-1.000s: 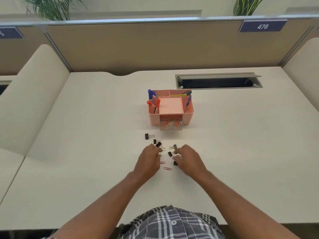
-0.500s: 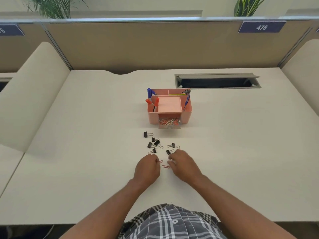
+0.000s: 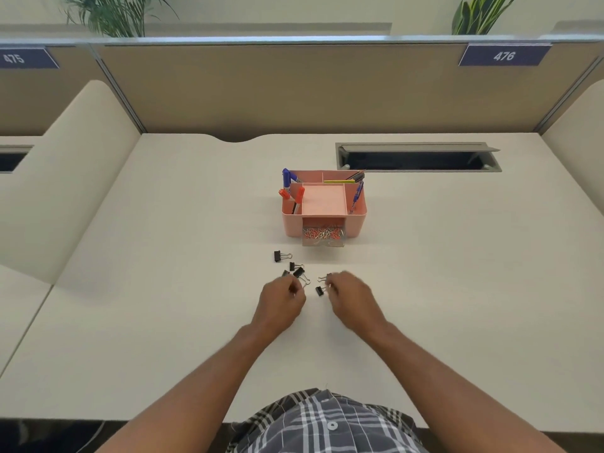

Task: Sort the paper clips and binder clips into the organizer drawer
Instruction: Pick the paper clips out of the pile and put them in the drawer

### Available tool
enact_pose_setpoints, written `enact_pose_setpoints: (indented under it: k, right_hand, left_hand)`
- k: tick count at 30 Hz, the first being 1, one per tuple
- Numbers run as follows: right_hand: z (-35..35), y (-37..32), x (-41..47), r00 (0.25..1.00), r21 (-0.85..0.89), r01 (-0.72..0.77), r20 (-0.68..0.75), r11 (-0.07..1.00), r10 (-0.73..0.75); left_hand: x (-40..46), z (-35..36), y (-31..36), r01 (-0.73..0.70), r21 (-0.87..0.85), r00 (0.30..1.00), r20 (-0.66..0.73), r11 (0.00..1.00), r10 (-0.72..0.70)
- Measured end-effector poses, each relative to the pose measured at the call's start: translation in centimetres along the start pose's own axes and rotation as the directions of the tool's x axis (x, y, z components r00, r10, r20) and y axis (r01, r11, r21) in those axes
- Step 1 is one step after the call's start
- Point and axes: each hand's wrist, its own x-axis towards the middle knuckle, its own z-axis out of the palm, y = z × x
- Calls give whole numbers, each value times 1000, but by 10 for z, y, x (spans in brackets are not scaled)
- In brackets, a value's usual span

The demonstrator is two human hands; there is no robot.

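The pink organizer (image 3: 356, 220) stands mid-desk. Its clear drawer (image 3: 323, 240) is pulled out at the front and holds a heap of orange and silver paper clips. Several black binder clips lie in front of it, the farthest left (image 3: 278, 256), one (image 3: 298, 272) by my left fingers and one (image 3: 320, 291) between my hands. My left hand (image 3: 281, 304) hovers with its fingertips pinched together. My right hand (image 3: 351, 295) is curled, its fingertips beside another binder clip (image 3: 327, 276). Both hands are blurred, and what they pinch is mostly hidden. No loose paper clip shows on the desk.
Pens and markers (image 3: 287, 184) stick up from the organizer's side compartments. An open cable hatch (image 3: 418, 157) is sunk into the desk behind it on the right. Partition walls (image 3: 294, 89) close off the back and sides.
Both hands have moved forward from the two orange paper clips to the binder clips. Those two paper clips no longer lie on the desk.
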Motion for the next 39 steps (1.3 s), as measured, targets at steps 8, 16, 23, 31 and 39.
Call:
enact_pose_setpoints:
  k: [8, 16, 23, 31, 39]
  right_hand:
    - [-54, -14, 81, 984, 96, -16, -173, 995, 32]
    - [-52, -12, 68, 980, 172, -20, -194, 985, 53]
    - [3, 26, -1, 994, -36, -101, 46, 994, 103]
    - [18, 30, -17, 998, -22, -58, -5, 998, 58]
    - [13, 25, 15, 991, -198, 107, 99, 974, -89]
  left_hand:
    - [81, -23, 66, -199, 14, 972, -125, 980, 199]
    - [77, -21, 51, -264, 31, 934, -242, 964, 264]
    - [9, 11, -36, -177, 232, 953, -202, 956, 225]
    - [-19, 35, -34, -361, 343, 918, -34, 867, 395]
    - [4, 17, -38, -98, 405, 961, -199, 909, 193]
